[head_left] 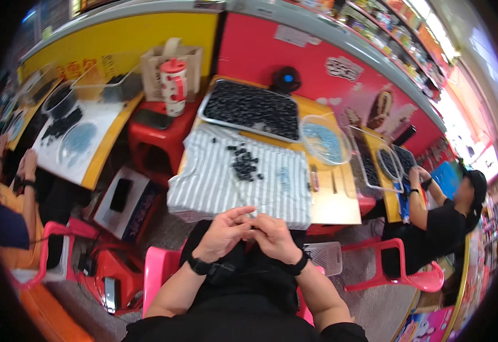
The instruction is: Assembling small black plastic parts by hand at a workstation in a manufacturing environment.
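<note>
My left hand [221,234] and my right hand [274,237] meet in front of my body, at the near edge of a grey-and-white striped cloth [203,176]. Their thumbs and fingertips are pinched together, and whatever they hold is too small and covered to name. Beyond them, a loose pile of small black pieces [244,163] lies on the cloth. To its right is a little patch of thin light-blue pieces [283,179]. A metal tray [201,112] full of the same black pieces stands behind, beside a round clear tub [346,155] of light-blue pieces.
Two slim tools, one a pink-handled tool [315,180], lie on the wooden table [340,208]. Left, a red stool [149,145] carries a tumbler [173,91] and a phone [153,118]. Co-workers sit at side tables: a person [431,222] on the right, another person [15,216] on the left.
</note>
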The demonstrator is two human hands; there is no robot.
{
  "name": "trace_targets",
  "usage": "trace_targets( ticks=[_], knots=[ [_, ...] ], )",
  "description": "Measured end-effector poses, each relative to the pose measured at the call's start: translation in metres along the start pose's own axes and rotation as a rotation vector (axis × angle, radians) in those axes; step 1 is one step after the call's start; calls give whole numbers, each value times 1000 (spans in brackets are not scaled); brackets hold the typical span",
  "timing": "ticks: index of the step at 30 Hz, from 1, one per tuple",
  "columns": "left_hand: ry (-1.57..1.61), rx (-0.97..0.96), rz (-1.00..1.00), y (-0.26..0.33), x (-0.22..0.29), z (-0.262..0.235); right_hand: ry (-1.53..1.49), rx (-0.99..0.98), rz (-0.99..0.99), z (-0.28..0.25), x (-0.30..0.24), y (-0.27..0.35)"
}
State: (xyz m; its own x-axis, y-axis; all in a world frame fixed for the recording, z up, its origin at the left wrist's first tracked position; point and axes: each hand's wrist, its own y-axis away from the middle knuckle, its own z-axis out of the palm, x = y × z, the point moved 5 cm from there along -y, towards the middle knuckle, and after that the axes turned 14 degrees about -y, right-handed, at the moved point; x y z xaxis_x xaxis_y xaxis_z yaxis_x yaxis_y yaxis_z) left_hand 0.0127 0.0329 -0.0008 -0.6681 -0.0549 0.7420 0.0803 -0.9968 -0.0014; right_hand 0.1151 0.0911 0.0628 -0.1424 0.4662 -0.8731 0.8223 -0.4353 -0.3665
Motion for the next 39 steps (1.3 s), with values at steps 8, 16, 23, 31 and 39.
trace_targets(
  ticks=[8,16,23,31,39],
  knots=[
    [-108,-53,-68,4,-1,0,-278,297,355,-90,27,20],
    [-169,-62,-119,4,-6,-3,10,933,156,-336,20,26],
    [-264,6,-127,-6,11,-5,211,479,337,-218,101,32],
    [-295,-8,-115,-28,37,6,829,336,279,-150,86,11],
    [-375,-63,-207,-53,57,26,282,477,453,-181,108,9]
  ],
)
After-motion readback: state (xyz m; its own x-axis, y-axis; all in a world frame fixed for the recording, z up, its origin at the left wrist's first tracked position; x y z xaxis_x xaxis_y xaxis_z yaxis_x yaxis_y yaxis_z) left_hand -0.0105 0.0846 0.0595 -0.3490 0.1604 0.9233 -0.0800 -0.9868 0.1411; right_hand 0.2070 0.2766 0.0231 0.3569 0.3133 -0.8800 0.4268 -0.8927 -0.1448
